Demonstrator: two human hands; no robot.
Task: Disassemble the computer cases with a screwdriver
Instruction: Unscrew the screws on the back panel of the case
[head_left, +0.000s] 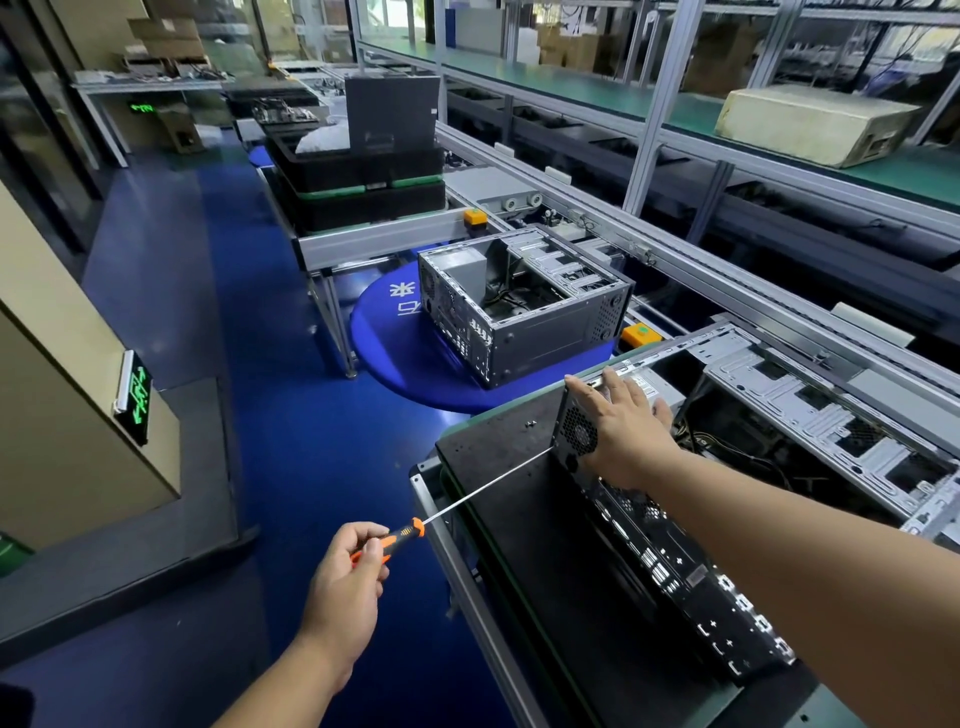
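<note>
Left hand (345, 577), nearest, grip clamped round the orange-black handle of the screwdriver (467, 499); long shaft runs up-right, tip at the lower rear corner of the near computer case (670, 566), beside its fan grille. Case lies on its side on a black mat (498, 467) on the table (467, 592), rear port panel facing left, open top showing cables and drive bays. Right hand (626, 431) lies flat, fingers straight, grip apart, pressing on the case's top rear edge; right forearm crosses over the rear panel and hides part of it. Two small loose screws (530, 424) on the mat, left of the case. Beyond, a second open computer case (524, 306) sits on a blue round platform (395, 338), apart from the table. Orange button box (640, 334) just right of it, another (474, 216) further back. Farther: stacked black trays (363, 182) with a dark upright panel (392, 111). Conveyor rails (675, 249) run along the right; beige box (810, 124) on green shelf above. Green exit sign (136, 395) far left.
</note>
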